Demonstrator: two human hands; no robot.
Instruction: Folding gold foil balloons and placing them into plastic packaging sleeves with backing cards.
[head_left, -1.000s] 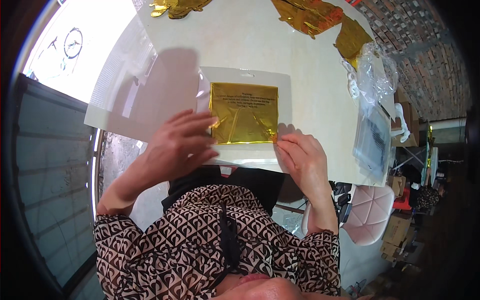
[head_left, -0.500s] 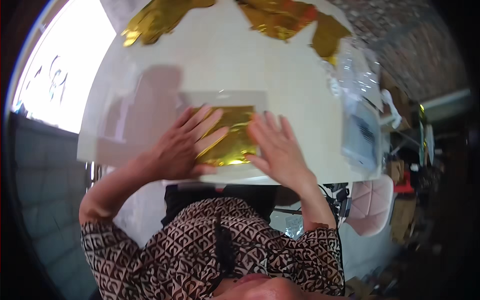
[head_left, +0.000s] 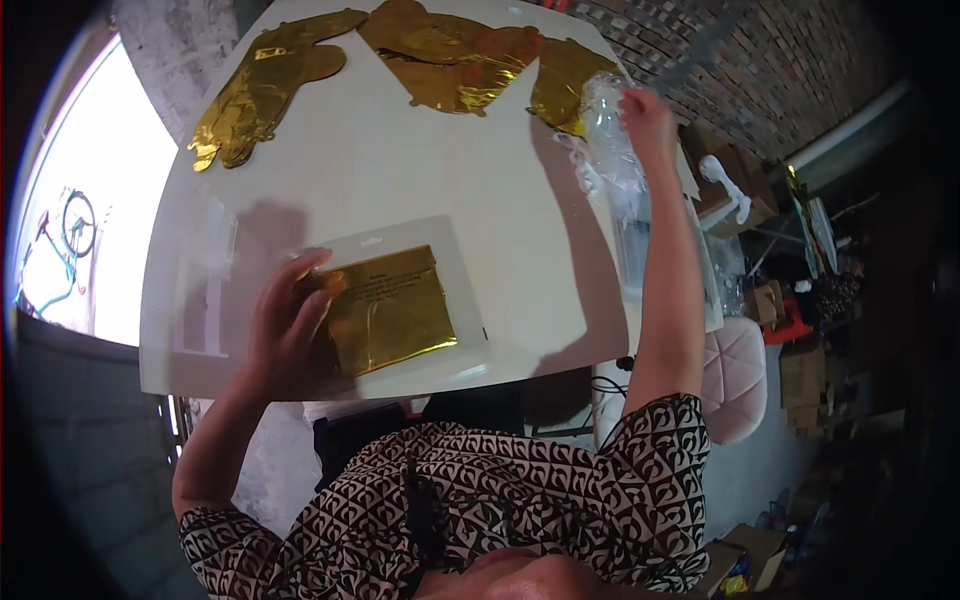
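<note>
White table [head_left: 490, 180], bare across the middle between near and far edges; gold foil pieces [head_left: 455, 50] crowd the far edge from far-left to far-right corner, and crumpled clear plastic [head_left: 612, 140] blocks the right edge near the far-right corner. Clear flat sleeve [head_left: 455, 245] with gold foil packet [head_left: 395, 320], inside or on top unclear, sits by the near edge, left of centre. Left hand [head_left: 290, 325] at packet's left side, thumb and fingers spread; right hand [head_left: 648, 120] curled at the plastic, pinch can't tell, white strap [head_left: 583, 165] just beside.
</note>
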